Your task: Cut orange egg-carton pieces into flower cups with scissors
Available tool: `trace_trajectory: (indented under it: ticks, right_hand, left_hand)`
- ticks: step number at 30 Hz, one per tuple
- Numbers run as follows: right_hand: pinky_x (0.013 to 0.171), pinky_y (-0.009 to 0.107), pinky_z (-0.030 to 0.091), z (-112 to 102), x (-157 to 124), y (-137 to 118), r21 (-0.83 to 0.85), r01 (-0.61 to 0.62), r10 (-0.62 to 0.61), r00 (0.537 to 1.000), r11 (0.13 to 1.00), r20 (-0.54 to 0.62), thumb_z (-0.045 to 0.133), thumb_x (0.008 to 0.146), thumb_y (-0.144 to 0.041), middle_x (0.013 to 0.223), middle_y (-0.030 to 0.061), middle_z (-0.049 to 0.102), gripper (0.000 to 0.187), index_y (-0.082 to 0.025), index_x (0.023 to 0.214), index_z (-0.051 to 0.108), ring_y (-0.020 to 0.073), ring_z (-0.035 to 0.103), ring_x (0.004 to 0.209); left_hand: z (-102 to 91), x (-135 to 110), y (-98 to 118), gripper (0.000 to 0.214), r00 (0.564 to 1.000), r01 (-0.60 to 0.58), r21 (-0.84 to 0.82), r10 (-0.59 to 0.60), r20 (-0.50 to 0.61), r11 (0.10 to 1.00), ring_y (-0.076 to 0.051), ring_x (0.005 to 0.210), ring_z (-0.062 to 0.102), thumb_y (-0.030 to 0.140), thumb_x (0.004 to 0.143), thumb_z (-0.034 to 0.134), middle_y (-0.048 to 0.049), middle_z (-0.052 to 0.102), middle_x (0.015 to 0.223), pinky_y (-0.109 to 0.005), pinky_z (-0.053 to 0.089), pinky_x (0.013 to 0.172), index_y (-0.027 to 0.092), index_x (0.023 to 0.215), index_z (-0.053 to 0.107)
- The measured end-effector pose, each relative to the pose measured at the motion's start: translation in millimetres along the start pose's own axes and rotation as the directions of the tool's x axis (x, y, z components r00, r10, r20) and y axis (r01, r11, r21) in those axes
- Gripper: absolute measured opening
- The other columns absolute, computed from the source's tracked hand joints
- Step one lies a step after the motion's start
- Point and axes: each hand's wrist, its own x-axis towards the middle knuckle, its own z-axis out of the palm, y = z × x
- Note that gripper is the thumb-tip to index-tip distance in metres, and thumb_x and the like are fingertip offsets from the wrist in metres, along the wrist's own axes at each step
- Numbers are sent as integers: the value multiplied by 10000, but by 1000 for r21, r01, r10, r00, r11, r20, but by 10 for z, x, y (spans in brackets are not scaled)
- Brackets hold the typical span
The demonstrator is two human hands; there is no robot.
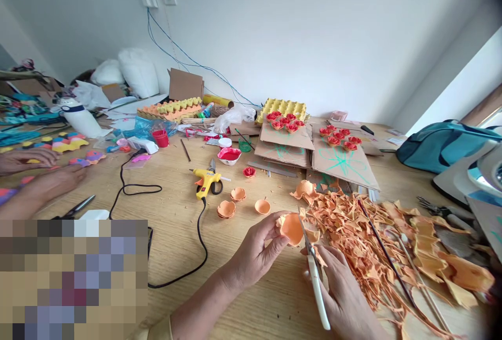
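My left hand [266, 246] pinches an orange egg-carton cup [292, 229] with a ragged rim, its hollow facing me. In my right hand [333, 277] is a pair of scissors [318, 293] with white handles, the blades at the cup's right edge beside a strip of trimmed carton. Just beyond my left hand lie a single orange cup [262, 206] and small groups of trimmed cups [226, 209]. A red paper rose [249, 172] sits further back. To the right spreads a heap of orange carton scraps [345, 225].
A yellow glue gun [206, 182] with a black cord lies left of the cups. Behind stands a bowl of red paint [229, 155]. Cardboard sheets [284, 154] carry several red flowers. Another person's hands [58, 180] work at the left. A teal bag [443, 146] stands right.
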Motion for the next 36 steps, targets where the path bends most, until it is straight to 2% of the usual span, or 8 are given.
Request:
trace_trajectory:
  ticks: [2,6,11,17,22,26,30,36]
  right_hand:
    - [845,403,517,-9,0,5,-15,6,-6,1000,1000,-7,473,962,-328,888,41,705,140,-247,1045,553,246,666,861]
    - [826,389,509,-32,13,-14,20,4,-5,1000,1000,29,458,969,-314,794,19,661,113,-251,895,517,238,653,835]
    - [756,340,506,-63,24,-54,86,-31,26,998,996,61,453,970,-306,702,-3,582,202,-248,776,454,220,627,807]
    - [723,324,492,-69,-7,-49,130,-50,39,995,990,87,450,974,-306,737,11,579,237,-239,747,441,205,583,782]
    - [703,331,477,-38,-35,-13,119,-20,12,998,993,68,467,973,-305,730,18,584,239,-233,745,456,203,558,746]
    - [669,324,454,0,-47,27,106,3,-9,998,994,59,477,974,-302,689,4,558,207,-228,782,499,192,524,693]
    - [680,319,458,13,-37,49,95,-61,52,994,994,93,485,970,-307,712,7,568,221,-230,763,479,194,533,733]
    - [716,338,475,-4,-11,33,63,-75,69,992,995,102,510,941,-309,712,-2,576,226,-236,739,439,195,555,730]
  left_hand:
    - [0,-4,32,424,1000,-3,36,2,8,999,-169,966,640,328,968,522,-119,632,1221,-309,495,936,177,1364,512]
    - [-3,-9,99,434,1000,0,127,2,-14,992,-151,871,622,352,957,535,-97,649,1103,-293,512,874,156,1344,534]
    - [-13,-13,94,440,1000,12,101,-10,-21,995,-173,921,643,369,957,534,-107,653,1127,-290,512,862,153,1340,532]
    - [-35,-7,98,407,1000,28,-2,-28,13,1000,-229,1069,622,393,969,505,-131,643,1183,-329,481,938,148,1288,560]
    - [-57,7,179,384,999,42,11,-42,22,999,-252,1126,568,435,979,464,-122,647,1115,-324,455,928,143,1189,597]
    - [-48,-9,194,348,996,85,-1,-85,-40,996,-213,1017,566,461,961,491,-83,621,1044,-300,434,901,162,1115,577]
    - [-43,-18,161,282,987,117,-41,-121,-104,992,-158,879,532,454,937,545,-24,551,903,-261,425,822,178,993,530]
    - [-57,-2,123,209,997,78,-97,-78,3,992,-158,928,588,372,940,564,-40,586,953,-263,450,857,187,1014,501]
